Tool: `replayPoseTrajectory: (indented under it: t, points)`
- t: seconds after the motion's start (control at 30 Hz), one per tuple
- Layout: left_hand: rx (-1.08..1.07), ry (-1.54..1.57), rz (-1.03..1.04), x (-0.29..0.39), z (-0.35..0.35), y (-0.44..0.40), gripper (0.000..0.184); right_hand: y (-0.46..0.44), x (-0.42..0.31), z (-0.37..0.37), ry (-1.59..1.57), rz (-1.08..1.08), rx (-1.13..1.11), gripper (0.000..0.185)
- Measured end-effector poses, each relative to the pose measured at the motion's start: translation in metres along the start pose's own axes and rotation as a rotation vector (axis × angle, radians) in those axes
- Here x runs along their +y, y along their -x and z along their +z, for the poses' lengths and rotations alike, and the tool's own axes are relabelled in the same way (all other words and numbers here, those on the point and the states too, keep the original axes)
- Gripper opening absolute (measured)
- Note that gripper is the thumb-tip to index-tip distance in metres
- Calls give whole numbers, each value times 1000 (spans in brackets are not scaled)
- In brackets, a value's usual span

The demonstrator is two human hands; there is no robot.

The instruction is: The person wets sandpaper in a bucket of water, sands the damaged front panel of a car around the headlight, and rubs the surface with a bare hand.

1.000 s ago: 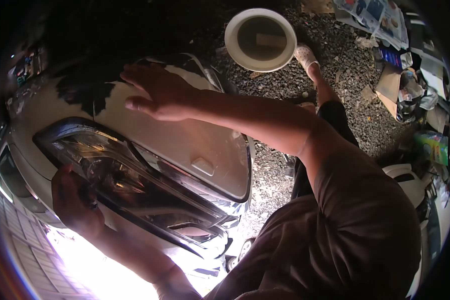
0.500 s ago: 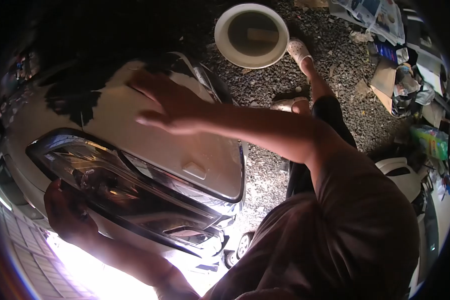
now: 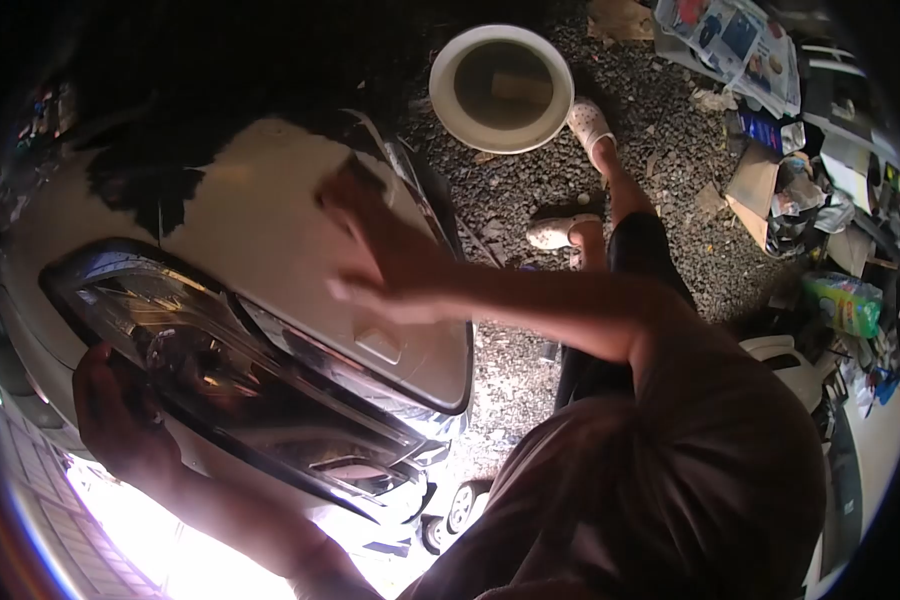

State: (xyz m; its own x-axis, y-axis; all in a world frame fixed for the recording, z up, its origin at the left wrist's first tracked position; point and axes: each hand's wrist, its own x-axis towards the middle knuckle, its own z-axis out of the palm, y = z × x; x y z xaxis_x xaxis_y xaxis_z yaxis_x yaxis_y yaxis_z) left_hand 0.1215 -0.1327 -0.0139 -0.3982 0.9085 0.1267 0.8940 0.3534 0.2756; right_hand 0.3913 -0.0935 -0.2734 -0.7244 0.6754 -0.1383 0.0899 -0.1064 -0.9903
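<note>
A pale car body panel (image 3: 260, 220) with ragged dark patches lies in front of me, above a large headlight (image 3: 240, 370). My right hand (image 3: 390, 245) is over the panel, blurred, its thumb apart from the fingers. A dark flat piece (image 3: 368, 175) shows at those fingers; its kind is unclear. A small square cover (image 3: 378, 345) sits in the panel near my right wrist. At the headlight's lower left edge, my left hand (image 3: 125, 415) rests in shadow with its fingers stretched along the bodywork.
On the gravel (image 3: 530, 190) stands a round white tub (image 3: 445, 110) of murky liquid with a block-like shape inside. My feet in pale clogs (image 3: 590, 122) are beside it. An open cardboard box (image 3: 755, 195), newspapers (image 3: 740, 45) and a green plastic packet (image 3: 845, 300) clutter the right side.
My right hand has slid right and a little down across the panel. My left hand stays at the headlight's edge. The whole view has shifted slightly.
</note>
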Motion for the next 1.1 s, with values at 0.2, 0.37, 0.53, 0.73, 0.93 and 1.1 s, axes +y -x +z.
replayPoseTrajectory:
  t: [0.2,0.37,0.53,0.73,0.93,1.1]
  points:
    - [-11,99,-85,1,-1,3,28,-60,32,-11,-47,7,24,83]
    - [-67,-70,-61,-5,-9,2,42,-73,17,-9,-181,148,1,80]
    - [-236,-531,388,-2,-20,-14,60,-42,4,3,19,-162,78,78]
    - [-170,-361,189,-4,-9,-3,66,-83,23,7,-32,33,108,88]
    - [-108,-483,608,12,1,-13,35,-75,33,3,54,-62,65,92]
    - [-56,-156,68,7,-5,-4,32,-88,20,2,-153,76,87,94]
